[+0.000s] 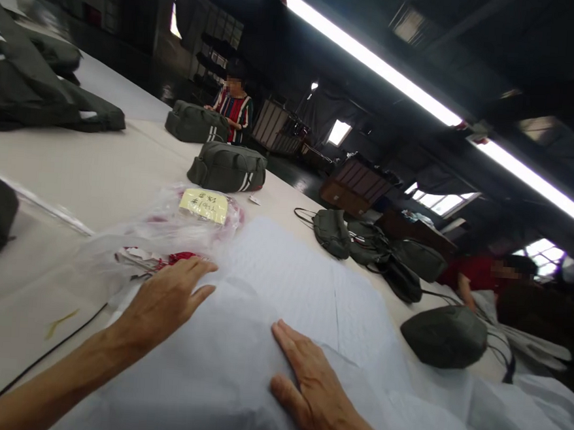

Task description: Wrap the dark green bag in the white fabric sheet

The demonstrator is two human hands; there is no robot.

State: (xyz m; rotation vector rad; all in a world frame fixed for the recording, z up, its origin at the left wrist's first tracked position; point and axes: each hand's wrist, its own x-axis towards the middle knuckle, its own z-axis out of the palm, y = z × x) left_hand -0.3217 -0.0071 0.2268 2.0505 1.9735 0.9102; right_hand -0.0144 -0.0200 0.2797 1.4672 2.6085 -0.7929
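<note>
Paper point(282, 287), a big white sheet, lies flat across the lower middle of the frame on the worktop point(98, 175), creased and overlapping more white sheets toward lower right. Left hand point(165, 301) rests palm down on the paper's left edge, fingers spread, its grip open and holding nothing. Right hand point(311, 390) is flat on the sheet at bottom centre, fingers together and pointing to the upper left, grip also open, just pressing.

Just beyond the left hand sits a clear plastic bag point(168, 229) with red bits inside and a yellow label point(204, 204) on top; the bag touches or slightly overlaps the paper's edge, hard to tell which. A thin black cord point(51, 349) runs along the worktop at lower left.

Step in hand looks like smoothing or squaring the sheet. Best done with both palms flat, sliding outward from the middle so creases push to the edges, and keeping the left fingers off the plastic bag so it isn't dragged along.

Dark green bags point(229, 167) stand at upper centre; flatter ones point(332, 231) lie centre right, and a rounded one point(443, 335) sits at right, near the paper's far corner. A person in a striped top point(235, 110) works behind, another in red point(479, 274) at the right edge.
</note>
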